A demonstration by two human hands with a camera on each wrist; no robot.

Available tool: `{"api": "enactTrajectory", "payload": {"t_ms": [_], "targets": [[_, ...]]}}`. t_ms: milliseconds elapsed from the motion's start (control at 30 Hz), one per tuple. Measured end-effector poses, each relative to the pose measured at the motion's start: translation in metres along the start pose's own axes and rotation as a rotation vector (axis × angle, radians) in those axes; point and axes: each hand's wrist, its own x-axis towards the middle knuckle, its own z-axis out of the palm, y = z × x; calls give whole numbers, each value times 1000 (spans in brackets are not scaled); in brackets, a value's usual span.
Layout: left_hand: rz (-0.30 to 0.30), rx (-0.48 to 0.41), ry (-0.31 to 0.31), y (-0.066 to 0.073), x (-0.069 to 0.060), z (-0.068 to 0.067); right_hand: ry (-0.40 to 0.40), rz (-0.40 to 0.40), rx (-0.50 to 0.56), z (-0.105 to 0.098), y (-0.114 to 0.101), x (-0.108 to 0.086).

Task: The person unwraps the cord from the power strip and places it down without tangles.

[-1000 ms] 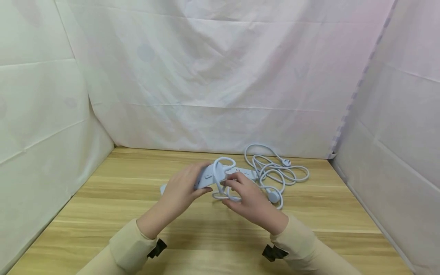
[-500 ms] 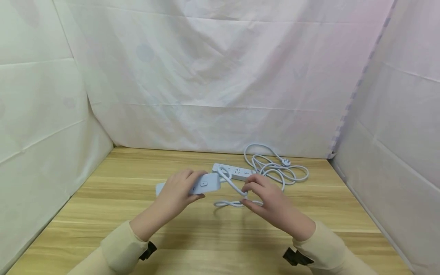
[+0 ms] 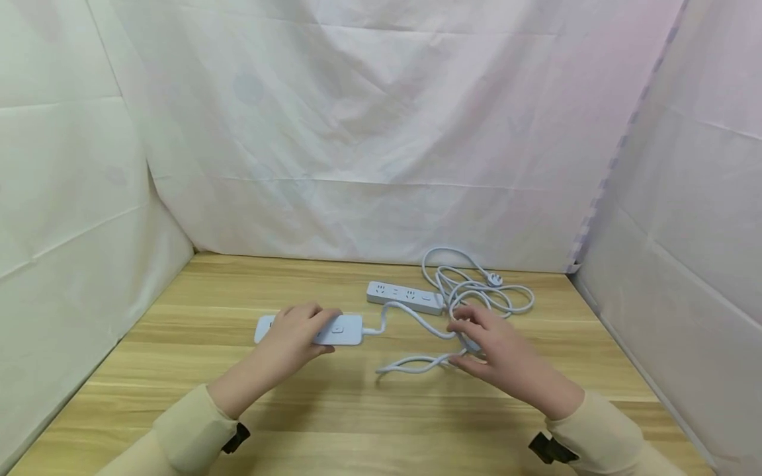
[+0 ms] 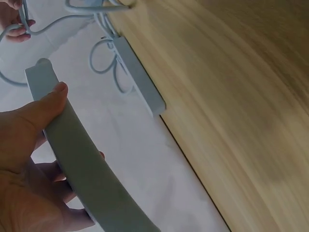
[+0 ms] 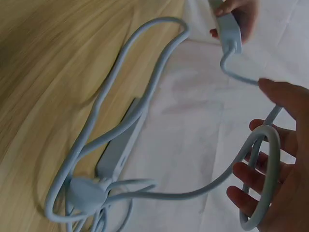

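Observation:
My left hand [image 3: 292, 338] grips a white power strip [image 3: 350, 332] from above, thumb on the near side and fingers over the far side. The left wrist view shows the strip's plain side [image 4: 87, 150] between thumb and fingers. From its right end a white power cord [image 3: 417, 320] runs to my right hand [image 3: 506, 354], whose curled thumb and fingers hold it. In the right wrist view a loop of cord [image 5: 273, 174] hangs over those fingers. The cord's round plug [image 5: 87, 194] is below, among other cord loops. A loose cord loop [image 3: 411, 367] trails left of my right hand.
A second white power strip [image 3: 395, 292] lies behind on the wooden table [image 3: 357, 423]. Its cord [image 3: 524, 305] lies in tangled loops at the back right, with its plug [image 3: 495, 279] on top. White cloth [image 3: 381, 132] hangs behind and at both sides.
My hands have moved apart. The left has shifted left with the power strip and levelled it; the right has moved right, drawing the cord out between them and uncovering the second strip.

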Motion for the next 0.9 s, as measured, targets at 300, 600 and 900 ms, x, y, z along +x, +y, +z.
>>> {"api": "enactTrajectory", "payload": {"t_ms": [300,600,900], "targets": [[-20,26,-70,-12,-12,3,-131,28,-103,4,17,-18],[19,18,-160,-16,-19,15,-246,56,-162,17,38,-38],[52,-29,-206,-17,-22,30,-384,69,-147,18,39,-44]]}}
